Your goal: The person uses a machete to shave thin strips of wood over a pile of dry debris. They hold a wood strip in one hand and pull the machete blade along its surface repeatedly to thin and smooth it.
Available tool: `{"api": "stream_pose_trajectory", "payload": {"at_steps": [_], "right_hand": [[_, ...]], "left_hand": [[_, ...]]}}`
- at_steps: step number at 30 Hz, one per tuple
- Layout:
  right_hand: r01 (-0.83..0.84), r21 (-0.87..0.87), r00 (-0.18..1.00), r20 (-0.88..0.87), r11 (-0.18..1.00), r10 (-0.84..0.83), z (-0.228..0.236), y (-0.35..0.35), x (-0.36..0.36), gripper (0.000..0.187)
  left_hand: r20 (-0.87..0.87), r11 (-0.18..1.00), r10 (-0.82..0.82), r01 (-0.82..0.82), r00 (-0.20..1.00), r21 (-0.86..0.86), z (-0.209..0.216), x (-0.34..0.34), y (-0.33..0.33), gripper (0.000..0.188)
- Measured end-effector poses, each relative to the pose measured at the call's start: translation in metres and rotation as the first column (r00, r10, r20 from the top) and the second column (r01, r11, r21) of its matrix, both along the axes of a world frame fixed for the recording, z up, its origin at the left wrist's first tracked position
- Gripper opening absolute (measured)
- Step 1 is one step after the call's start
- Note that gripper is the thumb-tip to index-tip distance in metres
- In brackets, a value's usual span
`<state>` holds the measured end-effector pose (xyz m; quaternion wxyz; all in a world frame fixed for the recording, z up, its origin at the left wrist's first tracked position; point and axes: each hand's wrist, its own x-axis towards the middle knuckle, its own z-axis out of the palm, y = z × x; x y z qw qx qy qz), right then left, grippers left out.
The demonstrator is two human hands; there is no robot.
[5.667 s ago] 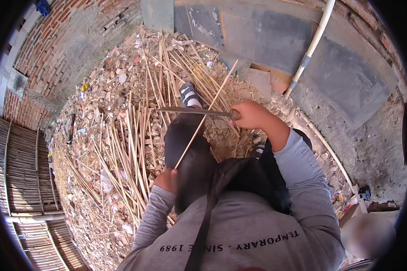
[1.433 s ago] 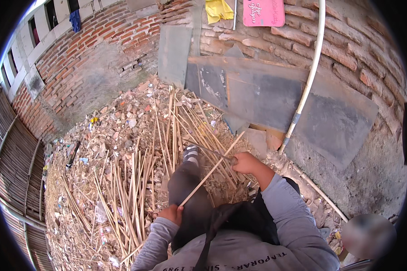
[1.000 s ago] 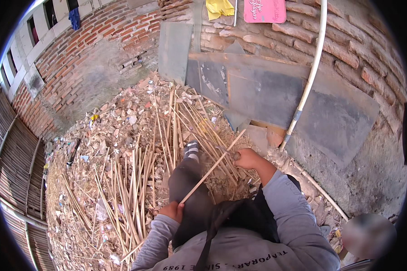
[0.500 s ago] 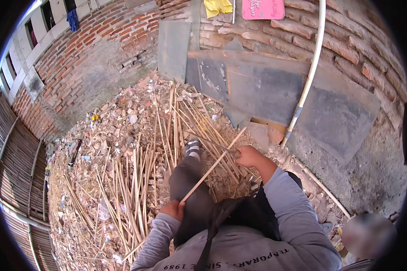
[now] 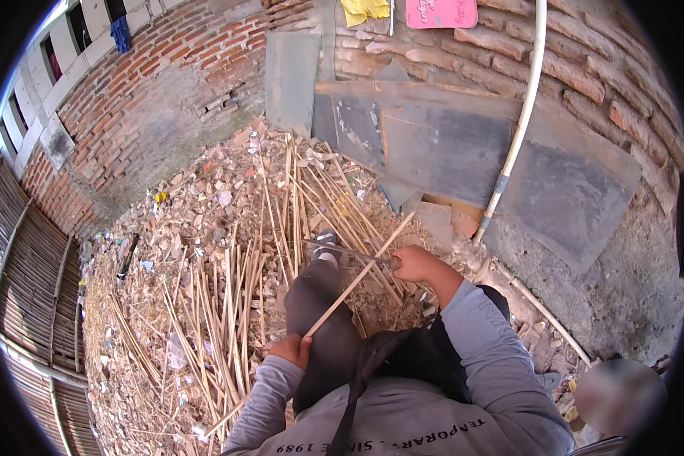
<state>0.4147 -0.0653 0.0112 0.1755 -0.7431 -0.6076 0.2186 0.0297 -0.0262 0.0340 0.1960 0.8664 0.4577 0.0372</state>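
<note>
My left hand (image 5: pixel 291 350) is closed around the near end of a long bamboo strip (image 5: pixel 340 301), which slants up and to the right across my thigh. In my right hand (image 5: pixel 420 267) is the handle of a long knife (image 5: pixel 353 251), the fist wrapped round it. Its narrow dark blade points left, crossing the strip toward its far end and reaching over my sandalled foot (image 5: pixel 326 242). Whether the edge bites into the strip cannot be made out. Many loose bamboo strips (image 5: pixel 232 304) lie to the left of my leg, and another bunch (image 5: pixel 349 209) lies beyond my foot.
Rubble and litter (image 5: pixel 197 197) cover the ground. Dark panels (image 5: pixel 448 144) lean on the brick wall (image 5: pixel 585 76) ahead, with a white pipe (image 5: pixel 526 114) standing before them. A bamboo fence (image 5: pixel 30 266) runs along the left. A blurred round patch (image 5: pixel 620 391) is at the lower right.
The knife blade has swung slightly, its tip now lower and further left, and lies flatter across the strip. My left hand and the strip have barely moved.
</note>
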Motion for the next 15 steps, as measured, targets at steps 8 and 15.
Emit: {"api": "stream_pose_trajectory", "payload": {"at_steps": [8,15], "right_hand": [[-0.010,0.008,0.997,0.073,1.000,0.009,0.007,-0.006,-0.005,0.025],[0.021,0.012,0.999,0.042,1.000,-0.021,0.014,-0.006,-0.001,0.026]], "left_hand": [[0.014,1.000,0.003,-0.003,1.000,-0.030,-0.001,-0.003,0.002,0.042],[0.003,1.000,0.010,-0.010,1.000,-0.010,0.000,-0.001,0.001,0.041]]}}
